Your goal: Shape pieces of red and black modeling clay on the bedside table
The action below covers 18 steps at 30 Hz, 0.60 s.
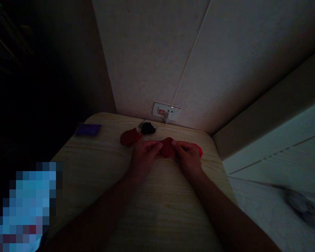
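Between my two hands, over the far part of the table, is a dark red, flat, rounded piece (pixel 168 148). My left hand (pixel 143 155) pinches its left edge between thumb and fingers. On the opposite edge, my right hand (pixel 188 155) has a similar pinch. The dim light hides what the piece is made of. Just beyond my left hand lies a dark red lump (pixel 130 137), with a black crumpled thing (pixel 148 128) behind it. A brighter red thing (pixel 200 150) shows partly from behind my right hand.
The light wooden table (pixel 144 224) has rounded far corners. A purple packet (pixel 88 130) lies near its left edge. Behind it, a wall socket (pixel 166 112) holds a plug. A pale panel (pixel 275 150) borders the right side. A pixelated bright patch (pixel 28 203) covers the lower left.
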Tool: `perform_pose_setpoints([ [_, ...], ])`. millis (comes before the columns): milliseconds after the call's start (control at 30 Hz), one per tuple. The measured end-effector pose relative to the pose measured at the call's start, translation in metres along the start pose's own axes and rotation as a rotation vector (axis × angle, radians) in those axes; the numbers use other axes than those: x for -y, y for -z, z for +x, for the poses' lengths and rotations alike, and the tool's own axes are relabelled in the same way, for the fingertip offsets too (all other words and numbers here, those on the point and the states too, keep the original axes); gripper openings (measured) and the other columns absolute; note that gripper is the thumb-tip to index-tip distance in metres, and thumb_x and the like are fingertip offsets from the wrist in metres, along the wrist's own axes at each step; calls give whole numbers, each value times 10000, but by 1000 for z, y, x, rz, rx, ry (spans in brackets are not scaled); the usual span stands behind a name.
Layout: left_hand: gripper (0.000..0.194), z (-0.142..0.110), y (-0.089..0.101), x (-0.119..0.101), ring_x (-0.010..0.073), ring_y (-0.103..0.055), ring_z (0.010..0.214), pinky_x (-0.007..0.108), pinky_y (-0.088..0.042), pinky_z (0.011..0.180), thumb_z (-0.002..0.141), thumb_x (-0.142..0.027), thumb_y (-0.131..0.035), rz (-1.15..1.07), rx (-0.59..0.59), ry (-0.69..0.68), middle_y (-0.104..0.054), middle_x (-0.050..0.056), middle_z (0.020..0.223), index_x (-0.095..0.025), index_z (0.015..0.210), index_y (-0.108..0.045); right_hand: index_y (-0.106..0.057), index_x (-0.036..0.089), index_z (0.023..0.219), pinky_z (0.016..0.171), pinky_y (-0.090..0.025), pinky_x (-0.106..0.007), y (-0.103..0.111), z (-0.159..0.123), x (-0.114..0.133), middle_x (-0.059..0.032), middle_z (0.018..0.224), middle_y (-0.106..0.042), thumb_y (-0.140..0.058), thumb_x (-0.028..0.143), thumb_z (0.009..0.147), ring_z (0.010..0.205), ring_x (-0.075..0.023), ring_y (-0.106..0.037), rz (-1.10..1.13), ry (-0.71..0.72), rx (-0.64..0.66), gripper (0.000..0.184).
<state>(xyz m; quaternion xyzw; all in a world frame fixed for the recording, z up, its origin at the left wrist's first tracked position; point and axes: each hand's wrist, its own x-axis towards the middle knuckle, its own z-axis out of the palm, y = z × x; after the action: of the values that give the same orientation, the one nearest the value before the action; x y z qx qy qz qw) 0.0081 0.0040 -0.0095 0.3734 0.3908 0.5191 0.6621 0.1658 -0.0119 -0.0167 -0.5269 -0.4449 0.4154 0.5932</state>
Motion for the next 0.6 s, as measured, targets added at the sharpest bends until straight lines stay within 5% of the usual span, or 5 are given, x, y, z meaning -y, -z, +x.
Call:
perform_pose_setpoints([
  [200, 332, -2, -4, -2, 219, -765, 787, 325, -627, 726, 698, -375, -862, -52, 60, 82, -806, 91, 890, -132, 901, -765, -821, 229, 764, 628, -513, -306, -1, -2, 4, -25, 709, -768, -817, 423, 783, 637, -184, -660, -56, 46, -34, 196],
  [433, 192, -3, -2, -5, 199, -743, 732, 273, -579, 666, 737, -294, -821, 167, 53, -86, -792, 73, 807, -137, 834, -770, -782, 223, 774, 662, -545, -302, -6, -5, 11, -14, 718, -752, -856, 451, 733, 664, -175, -672, 21, -13, 176, 243],
  [600, 191, -3, -2, -1, 199, -748, 770, 276, -582, 698, 781, -308, -782, 193, 85, -119, -795, 72, 846, -137, 861, -755, -750, 200, 761, 589, -488, -246, -6, -5, 8, 5, 684, -715, -850, 418, 752, 608, -131, -619, 48, -18, 132, 240],
])
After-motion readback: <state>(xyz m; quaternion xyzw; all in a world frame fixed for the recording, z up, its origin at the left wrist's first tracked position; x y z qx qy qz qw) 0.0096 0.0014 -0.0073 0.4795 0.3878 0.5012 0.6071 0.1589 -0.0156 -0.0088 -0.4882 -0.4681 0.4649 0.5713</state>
